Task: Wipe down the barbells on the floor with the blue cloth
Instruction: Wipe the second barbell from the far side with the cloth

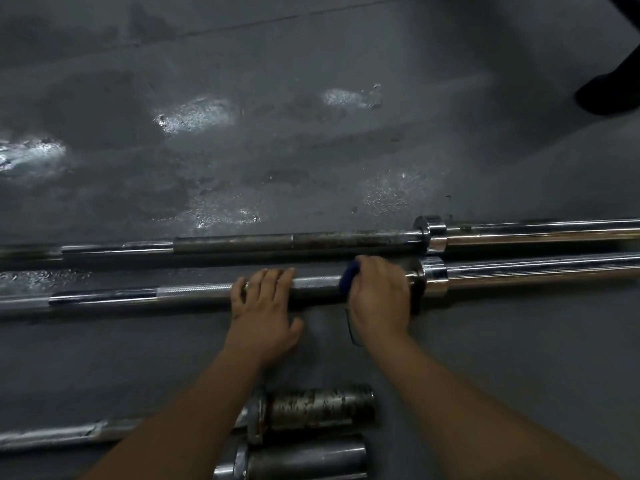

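Two long steel barbells lie side by side across the grey floor. On the nearer barbell [194, 292], my right hand [379, 296] is wrapped around the shaft next to its shiny collar [434, 275], gripping the blue cloth [349, 276], of which only a small edge shows. My left hand [265, 306] rests flat on the same shaft just to the left, fingers apart over the bar. The farther barbell [294, 242] lies parallel behind it, untouched.
Two more barbell ends lie near me at the bottom: a rusty sleeve [318, 407] and a darker sleeve [304, 457]. A person's dark shoe [609, 93] stands at the upper right. The floor [277, 150] shows wet, shiny patches.
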Demonstrator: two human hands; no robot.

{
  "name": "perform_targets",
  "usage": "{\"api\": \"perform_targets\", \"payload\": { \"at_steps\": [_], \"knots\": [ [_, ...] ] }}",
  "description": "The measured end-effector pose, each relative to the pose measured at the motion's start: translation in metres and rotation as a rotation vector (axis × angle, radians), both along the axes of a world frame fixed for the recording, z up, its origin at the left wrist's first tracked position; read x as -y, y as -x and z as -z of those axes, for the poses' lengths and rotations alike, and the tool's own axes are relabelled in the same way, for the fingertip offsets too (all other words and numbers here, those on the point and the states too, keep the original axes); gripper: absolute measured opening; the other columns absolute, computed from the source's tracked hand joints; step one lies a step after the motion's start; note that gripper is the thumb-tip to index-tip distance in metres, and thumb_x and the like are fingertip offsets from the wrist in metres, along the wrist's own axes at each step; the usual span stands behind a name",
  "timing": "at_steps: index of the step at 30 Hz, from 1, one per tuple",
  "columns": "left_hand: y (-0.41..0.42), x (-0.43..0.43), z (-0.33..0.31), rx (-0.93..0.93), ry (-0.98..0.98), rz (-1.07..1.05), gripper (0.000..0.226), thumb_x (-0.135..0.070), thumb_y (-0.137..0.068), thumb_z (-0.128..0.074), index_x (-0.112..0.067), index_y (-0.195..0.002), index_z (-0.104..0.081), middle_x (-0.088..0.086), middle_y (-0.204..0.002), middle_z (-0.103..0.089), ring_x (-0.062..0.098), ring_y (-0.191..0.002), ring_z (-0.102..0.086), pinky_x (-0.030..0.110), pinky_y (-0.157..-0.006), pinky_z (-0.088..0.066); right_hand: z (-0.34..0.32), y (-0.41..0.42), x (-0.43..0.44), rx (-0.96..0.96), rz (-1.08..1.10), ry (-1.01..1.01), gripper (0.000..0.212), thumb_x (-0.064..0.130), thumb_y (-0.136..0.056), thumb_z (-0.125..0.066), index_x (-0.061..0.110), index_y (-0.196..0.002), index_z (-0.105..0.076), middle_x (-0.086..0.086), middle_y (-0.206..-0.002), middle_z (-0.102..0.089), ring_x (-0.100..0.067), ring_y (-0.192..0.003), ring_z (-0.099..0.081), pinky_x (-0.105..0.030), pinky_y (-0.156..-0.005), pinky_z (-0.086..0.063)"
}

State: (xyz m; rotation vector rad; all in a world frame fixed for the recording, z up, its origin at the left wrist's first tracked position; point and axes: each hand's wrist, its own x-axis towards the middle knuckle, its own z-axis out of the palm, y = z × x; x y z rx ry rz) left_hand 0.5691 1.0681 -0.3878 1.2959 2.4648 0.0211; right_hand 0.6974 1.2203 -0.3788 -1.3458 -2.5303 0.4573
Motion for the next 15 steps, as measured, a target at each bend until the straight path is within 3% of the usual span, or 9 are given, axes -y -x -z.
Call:
{"api": "perform_targets", "payload": {
  "at_steps": [2,5,8,10,13,15],
  "knots": [
    [-0.001,-0.002,-0.002,0.02,-0.005,-0.023,0.086,-0.054,-0.072,-0.039,-0.026,-0.152,-0.027,0.001,-0.152,-0.033,0.022,-0.143,-0.021,0.051,-0.118,0.001,-0.008,0.029,0.025,-0.02,-0.197,0.063,0.025,0.02,-0.083,-0.046,0.018,-0.097,-0.067,-0.002,-0.091,-0.067,-0.025,-0.083,-0.06,-0.038,-0.082,-0.045],
    [0.003,0.0,-0.005,-0.004,-0.038,-0.017,0.084,-0.047,-0.066,-0.048,-0.024,-0.147,-0.04,0.001,-0.144,-0.045,0.021,-0.135,-0.036,0.052,-0.117,-0.015,-0.012,0.029,0.023,0.077,-0.368,0.091,0.032,0.02,-0.084,-0.049,0.022,-0.112,-0.064,0.0,-0.102,-0.068,-0.021,-0.092,-0.061,-0.036,-0.091,-0.043],
    [0.005,0.0,-0.005,-0.047,-0.076,0.004,0.079,-0.043,-0.063,-0.052,-0.022,-0.14,-0.051,0.003,-0.135,-0.055,0.023,-0.125,-0.049,0.05,-0.111,-0.027,-0.008,-0.024,-0.013,0.169,-0.086,-0.03,0.031,0.011,-0.079,-0.059,0.016,-0.109,-0.065,-0.007,-0.103,-0.067,-0.028,-0.093,-0.063,-0.039,-0.082,-0.046],
    [0.003,-0.002,-0.006,-0.065,-0.088,-0.017,0.076,-0.041,-0.062,-0.053,-0.021,-0.135,-0.054,0.004,-0.132,-0.057,0.025,-0.122,-0.051,0.05,-0.109,-0.029,-0.016,-0.041,-0.011,0.243,0.029,-0.05,0.046,0.006,-0.075,-0.068,0.007,-0.121,-0.062,-0.015,-0.118,-0.062,-0.033,-0.106,-0.058,-0.042,-0.085,-0.048],
    [0.0,-0.007,-0.013,-0.038,-0.055,-0.03,0.076,-0.041,-0.066,-0.048,-0.021,-0.139,-0.05,0.004,-0.138,-0.054,0.025,-0.127,-0.047,0.05,-0.113,-0.025,-0.024,-0.032,0.026,0.021,0.075,0.329,0.042,0.003,-0.084,-0.059,0.01,-0.125,-0.056,-0.011,-0.126,-0.049,-0.026,-0.108,-0.05,-0.034,-0.087,-0.046],
    [0.0,-0.006,-0.018,0.005,-0.017,-0.027,0.078,-0.044,-0.069,-0.042,-0.023,-0.144,-0.043,0.002,-0.145,-0.047,0.023,-0.134,-0.04,0.047,-0.117,-0.019,-0.021,-0.038,0.035,-0.353,0.463,0.62,0.029,-0.002,-0.087,-0.051,0.011,-0.113,-0.056,-0.01,-0.117,-0.053,-0.019,-0.094,-0.053,-0.026,-0.08,-0.042]
  ]
}}
